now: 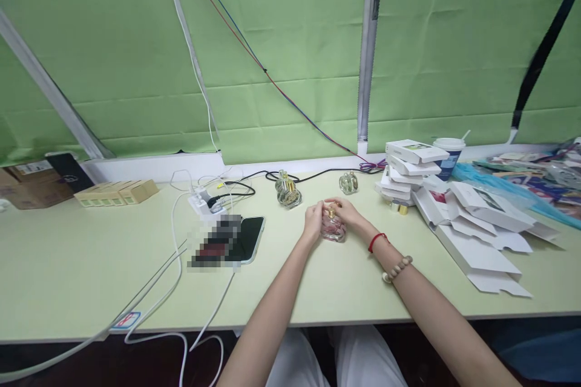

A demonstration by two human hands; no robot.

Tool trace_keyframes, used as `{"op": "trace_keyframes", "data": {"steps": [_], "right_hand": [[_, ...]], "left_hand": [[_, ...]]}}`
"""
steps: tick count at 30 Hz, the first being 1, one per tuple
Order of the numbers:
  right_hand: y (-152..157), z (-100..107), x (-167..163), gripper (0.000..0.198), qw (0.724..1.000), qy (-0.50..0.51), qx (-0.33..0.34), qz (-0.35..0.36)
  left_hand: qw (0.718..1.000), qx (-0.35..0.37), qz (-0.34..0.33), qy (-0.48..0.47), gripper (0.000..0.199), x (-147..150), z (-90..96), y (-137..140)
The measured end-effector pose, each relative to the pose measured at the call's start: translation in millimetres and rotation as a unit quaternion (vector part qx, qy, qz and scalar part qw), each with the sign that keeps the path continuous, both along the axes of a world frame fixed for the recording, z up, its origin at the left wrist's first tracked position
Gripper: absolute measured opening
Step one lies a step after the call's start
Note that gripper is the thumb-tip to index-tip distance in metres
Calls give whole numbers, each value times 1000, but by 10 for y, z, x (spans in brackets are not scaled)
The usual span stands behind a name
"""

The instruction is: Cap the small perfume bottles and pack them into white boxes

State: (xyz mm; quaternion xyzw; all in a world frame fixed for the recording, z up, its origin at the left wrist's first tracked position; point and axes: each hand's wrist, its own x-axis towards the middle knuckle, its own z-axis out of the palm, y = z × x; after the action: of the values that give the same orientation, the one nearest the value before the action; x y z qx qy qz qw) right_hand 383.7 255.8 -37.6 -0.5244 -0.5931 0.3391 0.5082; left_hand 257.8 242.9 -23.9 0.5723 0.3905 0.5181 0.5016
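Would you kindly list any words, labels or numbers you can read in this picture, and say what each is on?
None can be read.
Cardboard box: label print too small.
Red-and-blue sticker at the table edge: blurred.
White cartons: printed panels too small.
Paper cup: print illegible.
Phone: screen dark; the patch beside it is blurred out.

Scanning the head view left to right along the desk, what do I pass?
Cardboard box → row of tan boxes → power strip → phone → clear perfume bottle → left hand → pink bottle → right hand → stack of white boxes → paper cup
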Motion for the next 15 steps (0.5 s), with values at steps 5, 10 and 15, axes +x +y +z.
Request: {"op": "trace_keyframes", "data": {"steps": [5, 10, 15], "right_hand": [[-147, 272, -52, 42, 973, 225, 14, 57], [-314, 424, -252, 48, 969, 200, 39, 139], [-340, 465, -309, 53, 957, 255, 62, 126]], "left_hand": [[990, 10, 136, 24, 33, -35, 17, 11], [983, 0, 176, 51, 38, -76, 35, 14], [977, 52, 166, 120, 36, -118, 94, -47]]}}
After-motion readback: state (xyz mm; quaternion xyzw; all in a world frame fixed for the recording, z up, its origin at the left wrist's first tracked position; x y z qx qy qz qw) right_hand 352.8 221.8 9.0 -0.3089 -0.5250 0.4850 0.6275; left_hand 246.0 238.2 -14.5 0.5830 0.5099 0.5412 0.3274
